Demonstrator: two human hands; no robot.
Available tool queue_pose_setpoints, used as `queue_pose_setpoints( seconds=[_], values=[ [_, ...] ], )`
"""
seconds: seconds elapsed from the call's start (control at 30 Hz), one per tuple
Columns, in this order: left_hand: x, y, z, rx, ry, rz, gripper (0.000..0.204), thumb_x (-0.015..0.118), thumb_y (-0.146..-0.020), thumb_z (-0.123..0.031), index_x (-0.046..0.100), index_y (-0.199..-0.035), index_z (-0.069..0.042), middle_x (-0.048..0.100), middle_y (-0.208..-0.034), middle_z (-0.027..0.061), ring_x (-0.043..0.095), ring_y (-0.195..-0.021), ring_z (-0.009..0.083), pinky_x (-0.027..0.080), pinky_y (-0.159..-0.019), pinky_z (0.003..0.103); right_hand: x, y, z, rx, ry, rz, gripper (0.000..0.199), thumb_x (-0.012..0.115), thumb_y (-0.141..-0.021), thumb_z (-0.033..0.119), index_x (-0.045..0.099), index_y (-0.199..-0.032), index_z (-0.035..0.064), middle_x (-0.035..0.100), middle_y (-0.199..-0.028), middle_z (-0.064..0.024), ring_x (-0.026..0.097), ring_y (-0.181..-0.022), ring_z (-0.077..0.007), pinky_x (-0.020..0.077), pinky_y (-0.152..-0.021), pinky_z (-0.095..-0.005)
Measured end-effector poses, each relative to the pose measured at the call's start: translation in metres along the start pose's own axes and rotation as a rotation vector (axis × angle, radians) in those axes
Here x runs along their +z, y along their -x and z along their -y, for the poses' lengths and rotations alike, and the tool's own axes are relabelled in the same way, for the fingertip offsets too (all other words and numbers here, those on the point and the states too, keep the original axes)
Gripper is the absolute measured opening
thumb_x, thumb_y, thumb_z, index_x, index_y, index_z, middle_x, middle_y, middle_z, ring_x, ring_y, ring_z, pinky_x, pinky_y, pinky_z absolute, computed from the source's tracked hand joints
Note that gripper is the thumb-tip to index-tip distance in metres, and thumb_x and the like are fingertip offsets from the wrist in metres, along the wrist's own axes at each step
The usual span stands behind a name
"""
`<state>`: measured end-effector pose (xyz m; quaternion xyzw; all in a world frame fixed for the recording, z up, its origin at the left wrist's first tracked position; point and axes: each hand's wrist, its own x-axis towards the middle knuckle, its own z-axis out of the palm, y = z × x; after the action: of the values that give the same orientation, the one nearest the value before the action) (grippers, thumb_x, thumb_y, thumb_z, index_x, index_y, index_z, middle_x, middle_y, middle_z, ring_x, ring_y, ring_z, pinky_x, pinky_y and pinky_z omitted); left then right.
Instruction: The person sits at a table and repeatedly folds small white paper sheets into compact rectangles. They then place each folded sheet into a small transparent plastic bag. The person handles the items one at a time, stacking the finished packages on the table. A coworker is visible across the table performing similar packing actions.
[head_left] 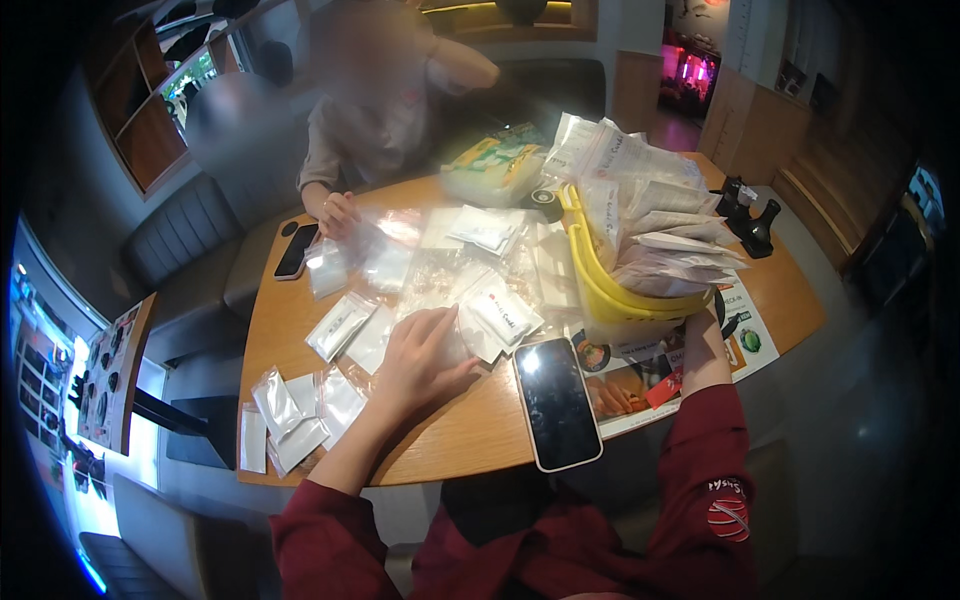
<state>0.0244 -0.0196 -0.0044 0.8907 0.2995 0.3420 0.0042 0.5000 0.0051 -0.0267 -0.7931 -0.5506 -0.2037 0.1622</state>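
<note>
My left hand lies flat with its fingers stretched out, at the edge of a clear zip bag with a white packet and handwriting. At the right stands a yellow basket, tightly filled with upright bags of white packets. My right hand reaches against the basket's near right side; its fingers are hidden there, so its grip does not show. More bagged white packets lie left of my left hand, and several others are at the table's left edge.
A phone lies before me, beside a printed placemat. Across the wooden table, another person's hand rests near clear bags and a second phone. A yellow-green package and black bottle stand farther back.
</note>
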Motion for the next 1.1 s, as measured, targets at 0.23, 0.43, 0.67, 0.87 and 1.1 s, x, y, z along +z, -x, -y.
queue_pose_setpoints(
  seconds=[0.23, 0.43, 0.67, 0.87, 1.1],
  values=[
    [-0.002, -0.001, 0.002, 0.023, -0.027, -0.027, 0.067, 0.076, -0.068, -0.03, 0.051, -0.122, 0.0, 0.055, -0.11, 0.0154, 0.053, -0.099, 0.0337, 0.042, -0.088, 0.041, -0.004, 0.003, 0.005, 0.014, -0.024, -0.018, 0.032, 0.058, -0.085, 0.031, 0.057, -0.113, 0.0141, 0.063, -0.104, -0.0065, 0.06, -0.097, -0.0232, 0.0476, -0.082, -0.039],
    [-0.006, -0.004, 0.005, 0.009, -0.024, -0.067, 0.066, 0.076, -0.067, -0.029, 0.051, -0.121, 0.001, 0.056, -0.11, 0.0149, 0.053, -0.098, 0.033, 0.042, -0.088, 0.041, -0.006, 0.002, 0.006, 0.039, -0.052, -0.043, 0.031, 0.059, -0.086, 0.03, 0.058, -0.112, 0.0135, 0.064, -0.103, -0.0068, 0.061, -0.095, -0.0232, 0.0483, -0.081, -0.0384],
    [-0.008, -0.002, 0.008, 0.028, -0.022, -0.125, 0.067, 0.078, -0.065, -0.028, 0.053, -0.12, 0.0, 0.057, -0.108, 0.0142, 0.054, -0.098, 0.0319, 0.043, -0.086, 0.04, -0.017, -0.002, 0.005, 0.099, -0.113, -0.101, 0.03, 0.059, -0.086, 0.03, 0.059, -0.111, 0.0127, 0.065, -0.101, -0.0072, 0.062, -0.094, -0.0232, 0.0491, -0.08, -0.0376],
    [-0.014, 0.0, 0.011, 0.023, -0.053, -0.165, 0.066, 0.077, -0.066, -0.028, 0.053, -0.12, 0.0, 0.056, -0.11, 0.0136, 0.053, -0.099, 0.0316, 0.042, -0.086, 0.04, -0.042, -0.015, 0.01, 0.362, -0.47, -0.391, 0.029, 0.059, -0.087, 0.029, 0.06, -0.11, 0.012, 0.066, -0.1, -0.0075, 0.063, -0.093, -0.0232, 0.0498, -0.079, -0.037],
    [-0.015, -0.002, 0.009, 0.0, -0.047, -0.18, 0.061, 0.075, -0.068, -0.026, 0.053, -0.118, 0.001, 0.056, -0.111, 0.014, 0.052, -0.099, 0.0322, 0.041, -0.087, 0.04, -0.112, -0.004, -0.031, 0.516, -1.261, -1.144, 0.028, 0.057, -0.092, 0.021, 0.06, -0.103, -0.0045, 0.065, -0.098, -0.0102, 0.062, -0.086, -0.0128, 0.0509, -0.076, -0.0234]
  ],
)
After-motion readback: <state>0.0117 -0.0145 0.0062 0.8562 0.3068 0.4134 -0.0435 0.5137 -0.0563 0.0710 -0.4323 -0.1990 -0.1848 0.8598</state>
